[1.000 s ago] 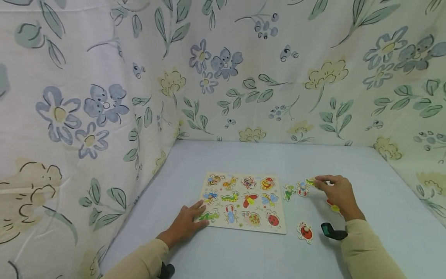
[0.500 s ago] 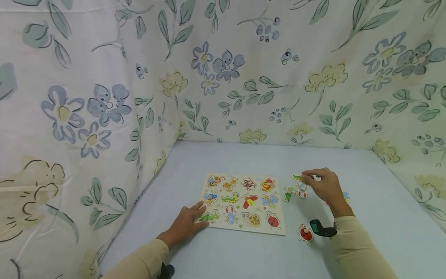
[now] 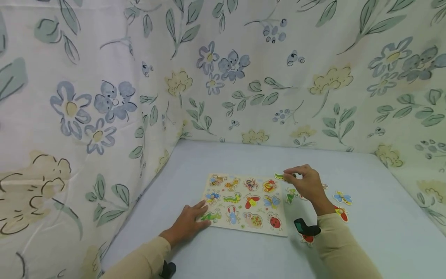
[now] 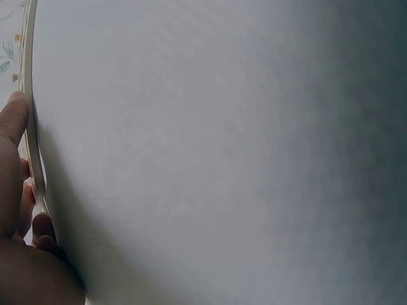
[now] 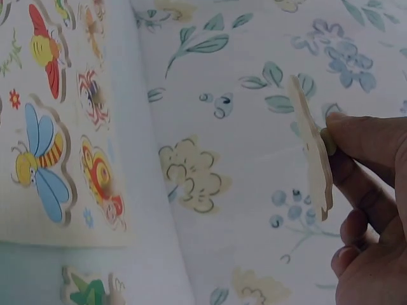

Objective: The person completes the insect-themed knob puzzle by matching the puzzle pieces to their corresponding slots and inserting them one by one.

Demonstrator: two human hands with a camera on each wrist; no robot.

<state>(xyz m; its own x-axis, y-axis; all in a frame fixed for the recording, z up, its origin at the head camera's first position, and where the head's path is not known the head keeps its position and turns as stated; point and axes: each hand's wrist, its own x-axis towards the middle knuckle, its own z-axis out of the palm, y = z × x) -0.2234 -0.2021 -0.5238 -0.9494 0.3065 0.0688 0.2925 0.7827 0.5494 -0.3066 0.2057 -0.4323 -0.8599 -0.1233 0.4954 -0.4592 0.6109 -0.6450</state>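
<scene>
My right hand [image 3: 308,186] pinches a small wooden caterpillar puzzle piece [image 3: 280,176] above the far right corner of the peg puzzle board [image 3: 263,231]. In the right wrist view that piece [image 5: 313,152] is seen edge-on, its knob between thumb and fingertip. The board carries several bug pictures; a few spots, such as the blue-winged bee, look like bare recesses in the right wrist view. My left hand [image 3: 186,223] rests on the board's near left corner, fingers extended. Only part of that hand [image 4: 9,171] shows in the left wrist view, along the board's edge.
Loose pieces lie right of the board: a green grasshopper [image 3: 290,195], a blue-winged bee [image 3: 343,197], a red-winged bug [image 3: 341,214] and a ladybug [image 3: 308,239] partly covered by the right wrist camera [image 3: 306,228]. Floral cloth [image 3: 254,97] hangs behind the white table [image 3: 223,155].
My right hand has carried the caterpillar piece leftward, from among the loose pieces to the board's far right corner. My left hand has stayed on the board.
</scene>
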